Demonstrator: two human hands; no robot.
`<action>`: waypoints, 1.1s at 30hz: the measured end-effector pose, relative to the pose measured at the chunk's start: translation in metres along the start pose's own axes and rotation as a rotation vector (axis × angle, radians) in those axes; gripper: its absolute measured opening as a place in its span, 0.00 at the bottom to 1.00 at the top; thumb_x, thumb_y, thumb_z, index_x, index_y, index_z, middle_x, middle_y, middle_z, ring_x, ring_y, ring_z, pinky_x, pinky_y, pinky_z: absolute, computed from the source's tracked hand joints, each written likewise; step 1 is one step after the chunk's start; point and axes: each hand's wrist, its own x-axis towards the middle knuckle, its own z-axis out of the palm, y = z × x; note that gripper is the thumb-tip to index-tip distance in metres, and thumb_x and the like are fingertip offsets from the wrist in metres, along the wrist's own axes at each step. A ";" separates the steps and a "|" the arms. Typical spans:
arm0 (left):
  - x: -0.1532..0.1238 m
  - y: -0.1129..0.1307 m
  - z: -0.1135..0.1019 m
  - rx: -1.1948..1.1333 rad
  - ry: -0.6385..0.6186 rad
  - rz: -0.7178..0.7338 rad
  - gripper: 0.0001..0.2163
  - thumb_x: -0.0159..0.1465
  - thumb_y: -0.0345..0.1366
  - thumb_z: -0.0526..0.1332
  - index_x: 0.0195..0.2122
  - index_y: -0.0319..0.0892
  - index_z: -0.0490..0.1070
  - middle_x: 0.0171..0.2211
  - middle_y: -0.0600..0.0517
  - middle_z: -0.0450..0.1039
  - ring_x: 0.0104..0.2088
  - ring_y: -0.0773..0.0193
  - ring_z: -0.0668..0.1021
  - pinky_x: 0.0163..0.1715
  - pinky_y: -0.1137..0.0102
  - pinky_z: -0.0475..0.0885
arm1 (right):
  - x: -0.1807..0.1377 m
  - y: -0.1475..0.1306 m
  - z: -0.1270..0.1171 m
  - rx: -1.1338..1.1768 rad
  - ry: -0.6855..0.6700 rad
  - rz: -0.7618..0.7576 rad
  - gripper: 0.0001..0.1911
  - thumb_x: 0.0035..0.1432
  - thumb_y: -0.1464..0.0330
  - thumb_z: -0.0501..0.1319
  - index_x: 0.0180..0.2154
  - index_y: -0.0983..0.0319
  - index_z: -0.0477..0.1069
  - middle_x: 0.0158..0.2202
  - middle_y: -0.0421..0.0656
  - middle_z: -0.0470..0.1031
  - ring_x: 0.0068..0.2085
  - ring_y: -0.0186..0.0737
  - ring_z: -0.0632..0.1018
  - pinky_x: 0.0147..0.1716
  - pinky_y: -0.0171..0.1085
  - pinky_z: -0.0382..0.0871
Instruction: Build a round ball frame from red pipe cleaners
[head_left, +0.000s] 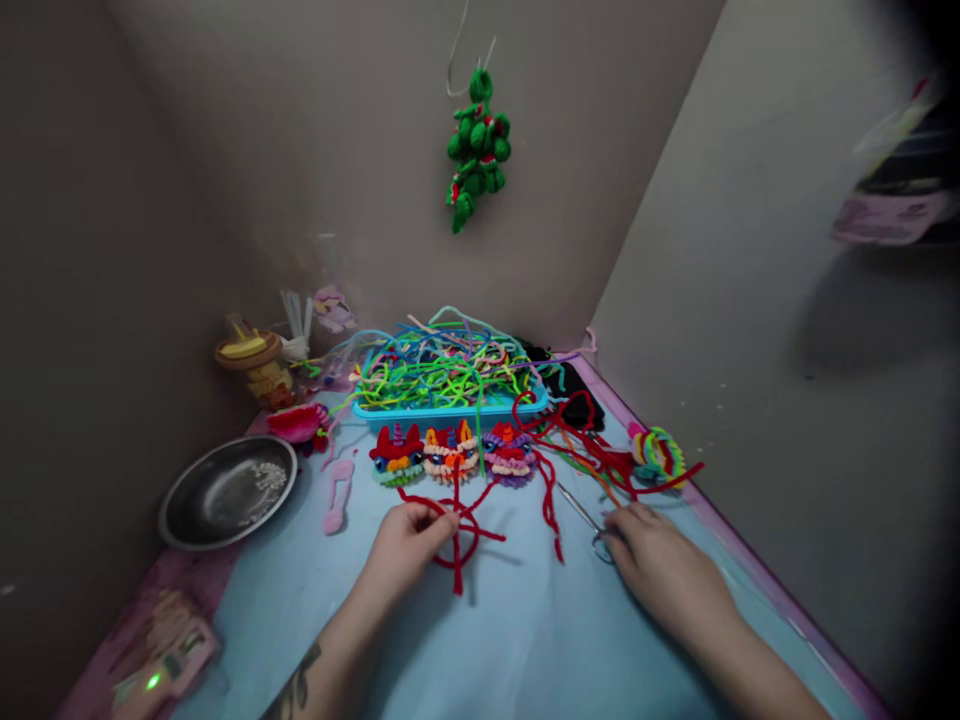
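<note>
My left hand pinches a bundle of red pipe cleaners that lie crossed on the blue table cover. My right hand rests palm down on the cover, its fingers on the handle of a pair of small scissors. Just beyond the hands, three small pipe-cleaner figures stand in a row. More loose red pipe cleaners lie to their right.
A blue tray heaped with coloured pipe cleaners sits at the back. At left are a metal bowl, a pink piece and a yellow-lidded jar. A coloured coil lies at right. A green ornament hangs on the wall.
</note>
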 end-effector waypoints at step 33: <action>-0.003 0.010 -0.012 0.009 0.051 0.155 0.14 0.56 0.45 0.60 0.21 0.40 0.63 0.18 0.58 0.56 0.22 0.69 0.60 0.22 0.74 0.55 | -0.003 -0.045 -0.006 0.806 -0.619 -0.434 0.14 0.49 0.66 0.56 0.37 0.64 0.70 0.24 0.40 0.67 0.25 0.33 0.65 0.24 0.31 0.61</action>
